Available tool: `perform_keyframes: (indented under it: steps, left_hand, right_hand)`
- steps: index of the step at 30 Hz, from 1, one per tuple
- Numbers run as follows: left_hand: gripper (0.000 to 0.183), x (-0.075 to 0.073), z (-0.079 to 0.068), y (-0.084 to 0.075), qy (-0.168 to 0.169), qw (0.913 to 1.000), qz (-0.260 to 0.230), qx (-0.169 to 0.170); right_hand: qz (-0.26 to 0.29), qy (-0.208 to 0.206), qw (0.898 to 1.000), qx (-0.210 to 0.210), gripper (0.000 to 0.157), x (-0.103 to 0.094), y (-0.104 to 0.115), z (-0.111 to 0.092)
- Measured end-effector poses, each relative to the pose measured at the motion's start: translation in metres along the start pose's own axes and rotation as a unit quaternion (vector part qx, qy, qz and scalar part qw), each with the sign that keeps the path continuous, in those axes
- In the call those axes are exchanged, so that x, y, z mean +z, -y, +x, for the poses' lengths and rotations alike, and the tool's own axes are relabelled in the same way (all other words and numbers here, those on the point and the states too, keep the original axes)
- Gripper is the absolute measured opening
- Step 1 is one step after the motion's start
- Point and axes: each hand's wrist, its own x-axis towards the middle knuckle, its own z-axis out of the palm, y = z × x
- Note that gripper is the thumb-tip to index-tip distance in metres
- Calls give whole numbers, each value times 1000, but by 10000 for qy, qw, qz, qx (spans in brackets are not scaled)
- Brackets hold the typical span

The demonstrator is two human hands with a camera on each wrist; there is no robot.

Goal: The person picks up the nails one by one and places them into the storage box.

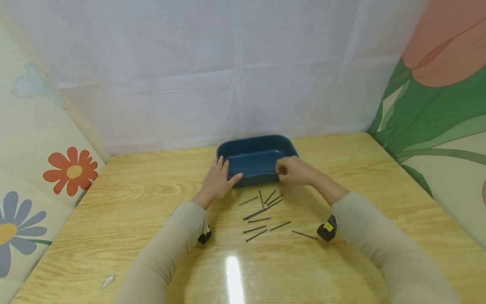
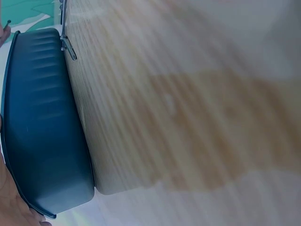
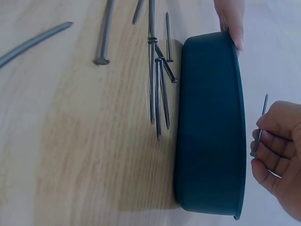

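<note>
A dark blue rectangular tray [image 1: 248, 162] stands on the table near the white back wall. My left hand [image 1: 218, 179] rests on its front left corner, fingers spread along the rim and thumb on the front edge. At the tray's front right, my right hand [image 1: 294, 170] pinches a nail [image 3: 261, 125] between thumb and curled fingers, holding it over the rim with the point sticking out past the fingertips. Several loose nails [image 1: 259, 220] lie scattered in front of the tray, some crossing each other; the right wrist view shows their flat heads close up.
The wood-grain table [image 1: 152, 181] reaches back to a white cloth wall [image 1: 171, 84]. Flower-painted panels [image 1: 448, 126] flank it. One nail [image 1: 305, 234] lies apart at the right, beside the right wrist's black camera [image 1: 327, 230]. A white mark [image 1: 108, 281] shows at the front left.
</note>
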Motion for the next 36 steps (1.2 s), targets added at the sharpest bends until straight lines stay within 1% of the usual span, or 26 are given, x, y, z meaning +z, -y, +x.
perform_keyframes:
  steps: [3,13,23,30,36]
  left_hand:
    - [78,0,0,0,6,10000,-19,-14]
    - [78,-1,0,2,30,10000,-26,-18]
    - [77,-1,1,2,-18,10000,30,61]
    - [77,-1,2,1,1,10000,83,46]
    - [78,1,2,3,6,9999,73,78]
  right_hand:
    - [-21,-53,10000,19,5,-2,-1,3]
    - [0,-27,9997,223,7,-7,-5,12]
    - [-81,4,9983,578,14,-10,-10,16]
    - [-180,-66,9975,684,15,-9,-14,22]
    - [-202,-33,9965,812,15,-5,-16,27]
